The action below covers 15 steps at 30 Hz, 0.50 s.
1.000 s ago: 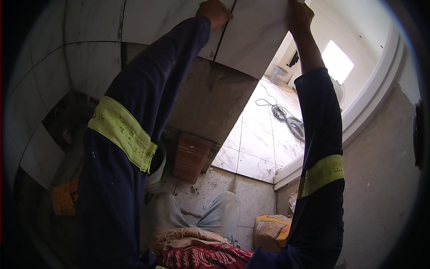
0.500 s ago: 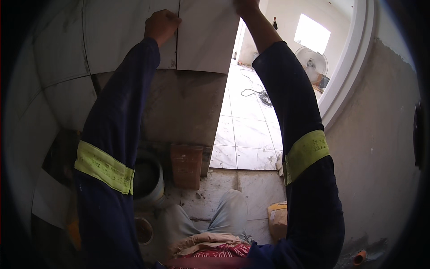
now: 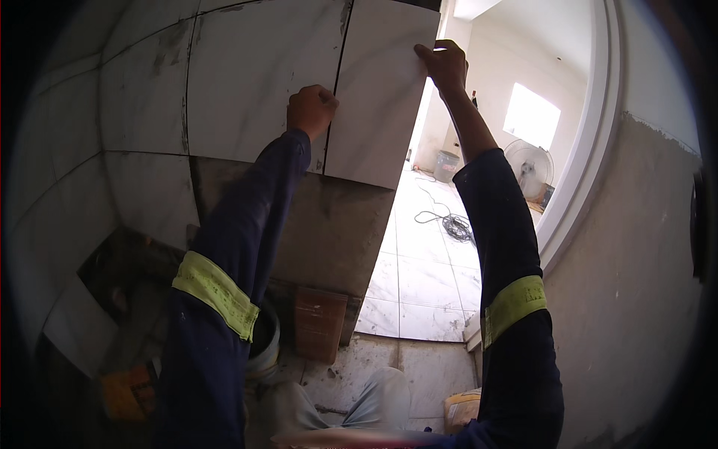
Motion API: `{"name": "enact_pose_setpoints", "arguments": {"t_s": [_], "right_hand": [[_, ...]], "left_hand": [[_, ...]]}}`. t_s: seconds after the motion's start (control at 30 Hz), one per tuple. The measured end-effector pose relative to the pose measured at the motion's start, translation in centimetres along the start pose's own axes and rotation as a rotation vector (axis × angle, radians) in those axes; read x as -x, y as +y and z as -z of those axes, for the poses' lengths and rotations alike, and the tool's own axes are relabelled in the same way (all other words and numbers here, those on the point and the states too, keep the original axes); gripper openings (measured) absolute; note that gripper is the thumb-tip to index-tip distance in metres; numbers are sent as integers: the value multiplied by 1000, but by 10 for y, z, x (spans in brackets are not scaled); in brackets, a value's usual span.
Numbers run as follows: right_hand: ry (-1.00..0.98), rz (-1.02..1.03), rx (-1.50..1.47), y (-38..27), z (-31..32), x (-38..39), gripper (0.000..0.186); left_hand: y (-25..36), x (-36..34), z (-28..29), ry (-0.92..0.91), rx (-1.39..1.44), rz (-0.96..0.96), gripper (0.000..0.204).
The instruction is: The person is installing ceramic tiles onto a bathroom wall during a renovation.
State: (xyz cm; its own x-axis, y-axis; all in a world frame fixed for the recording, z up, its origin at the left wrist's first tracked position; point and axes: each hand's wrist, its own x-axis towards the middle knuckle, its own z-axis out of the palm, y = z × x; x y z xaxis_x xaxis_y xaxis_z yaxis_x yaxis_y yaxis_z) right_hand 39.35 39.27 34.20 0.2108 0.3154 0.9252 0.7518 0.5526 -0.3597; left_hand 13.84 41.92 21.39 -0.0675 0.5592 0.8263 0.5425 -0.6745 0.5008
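Observation:
A narrow white marbled wall tile (image 3: 385, 90) sits at the wall's right end, beside a larger marbled tile (image 3: 262, 75). My left hand (image 3: 312, 111) is closed in a pinch at the dark upright joint between the two. Whatever its fingertips hold, if anything, is hidden. My right hand (image 3: 445, 66) grips the narrow tile's right edge, thumb on the front and fingers bent around the side. Below the tiles, a strip of bare brownish wall (image 3: 321, 224) shows.
On the floor stand a bucket (image 3: 265, 352), partly behind my left arm, and a brown upright block (image 3: 320, 325). Yellow bags (image 3: 127, 393) lie low at either side. Through the doorway are coiled cable (image 3: 456, 227), a fan (image 3: 529, 166) and a dark bucket (image 3: 446, 165).
The view has tilted upward, so the tiles and both hands appear lower and more to the right. My right hand, earlier cut off at the top, now shows whole on the tile's edge.

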Motion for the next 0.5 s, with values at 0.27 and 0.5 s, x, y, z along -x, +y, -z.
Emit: {"name": "enact_pose_setpoints", "arguments": {"t_s": [0.27,0.5], "right_hand": [[47,122,72,21,1,-21,30],[-45,29,-214,17,3,-4,22]], "left_hand": [[5,-5,-14,34,-19,-8,20],[0,6,-5,-27,-1,6,22]]}}
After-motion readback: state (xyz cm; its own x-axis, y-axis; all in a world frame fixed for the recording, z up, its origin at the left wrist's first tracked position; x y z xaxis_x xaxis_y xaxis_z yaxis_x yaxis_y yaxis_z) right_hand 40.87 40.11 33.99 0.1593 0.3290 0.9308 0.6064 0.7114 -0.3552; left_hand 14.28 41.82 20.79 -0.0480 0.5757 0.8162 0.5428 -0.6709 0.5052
